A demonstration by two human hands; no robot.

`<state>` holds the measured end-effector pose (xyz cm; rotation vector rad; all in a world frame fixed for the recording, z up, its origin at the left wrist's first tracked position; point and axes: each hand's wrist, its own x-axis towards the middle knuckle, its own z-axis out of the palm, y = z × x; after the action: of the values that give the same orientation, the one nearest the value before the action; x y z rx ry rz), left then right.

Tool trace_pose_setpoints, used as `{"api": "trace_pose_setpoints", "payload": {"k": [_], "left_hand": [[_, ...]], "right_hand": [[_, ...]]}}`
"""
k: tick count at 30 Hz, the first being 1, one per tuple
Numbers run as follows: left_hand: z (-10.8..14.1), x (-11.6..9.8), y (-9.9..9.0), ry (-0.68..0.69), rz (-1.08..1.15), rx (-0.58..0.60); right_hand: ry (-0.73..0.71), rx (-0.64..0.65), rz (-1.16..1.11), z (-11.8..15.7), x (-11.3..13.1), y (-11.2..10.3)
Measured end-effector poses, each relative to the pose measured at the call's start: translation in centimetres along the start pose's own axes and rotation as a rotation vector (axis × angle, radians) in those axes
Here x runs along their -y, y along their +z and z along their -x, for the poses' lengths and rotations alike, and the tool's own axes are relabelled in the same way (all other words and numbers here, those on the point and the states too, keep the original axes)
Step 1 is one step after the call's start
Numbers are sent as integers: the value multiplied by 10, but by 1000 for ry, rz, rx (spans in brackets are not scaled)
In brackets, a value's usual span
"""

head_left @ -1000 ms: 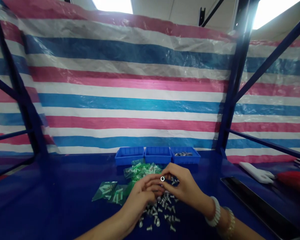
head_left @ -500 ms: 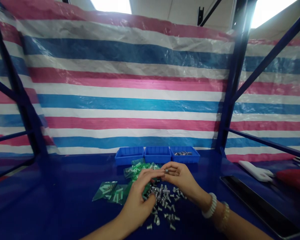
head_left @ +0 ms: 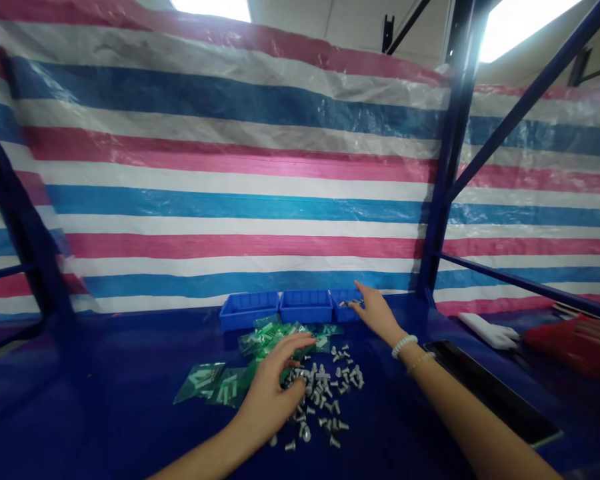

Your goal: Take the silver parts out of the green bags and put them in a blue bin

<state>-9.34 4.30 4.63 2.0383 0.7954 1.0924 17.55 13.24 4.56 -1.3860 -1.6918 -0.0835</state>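
Observation:
My right hand (head_left: pixel 380 313) reaches over the right-hand blue bin (head_left: pixel 344 312), thumb and fingers apart, with nothing visible in them. Small metal pieces (head_left: pixel 353 303) lie in that bin, partly covered by the hand. My left hand (head_left: pixel 275 383) is curved over the left side of a loose pile of silvery screws (head_left: pixel 325 387). Its thumb and fingers are apart, and I see nothing held. Behind and beside it lie green-tinted plastic packets (head_left: pixel 265 341) with small parts inside, some hidden by the hand.
The middle bin (head_left: pixel 306 307) and left bin (head_left: pixel 250 310) stand in the same row at the back. A dark flat slab (head_left: pixel 490 393), a white object (head_left: pixel 487 331) and a red item (head_left: pixel 555 343) lie at right. Blue metal posts (head_left: pixel 443 173) frame the striped sheet (head_left: pixel 240 200).
My right hand has moved from beside my left hand, above the screws, up and away to the right-hand bin, its fingers spreading. My left hand stays by the pile. The view has shifted slightly.

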Motion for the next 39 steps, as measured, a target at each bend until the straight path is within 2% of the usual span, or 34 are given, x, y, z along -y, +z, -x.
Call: {"api": "trace_pose_setpoints", "payload": {"k": [2,4,6,8,10,11,19,22,27,29,33,39], "left_hand": [[0,1,0,-6,18,-9],[-1,2,0,0,26,-36],[-2,3,-1,12,30,-73],[-3,4,-2,23,31,-111],[-4,5,-3,36,31,-137],[-4,5,-3,41,31,-143],[-3,3,0,19,27,-120],[-2,2,1,5,12,-129],[-1,0,3,-58,-4,-123],[-1,0,3,-93,11,-95],[-1,2,6,-192,76,-22],[1,10,10,-333,337,83]], "right_hand": [[-38,43,9,8,7,0],[-106,137,-19,20,25,-2],[-210,305,-72,34,46,-4],[-322,546,-107,45,64,-6],[-343,652,-91,54,76,-6],[-331,665,-72,57,79,-5],[-224,633,104,63,82,1],[-158,617,12,61,80,2],[0,489,-254,55,86,-6],[-24,422,-321,54,92,-8],[-144,274,-300,60,101,-9],[-324,231,-285,68,110,-8]]}}
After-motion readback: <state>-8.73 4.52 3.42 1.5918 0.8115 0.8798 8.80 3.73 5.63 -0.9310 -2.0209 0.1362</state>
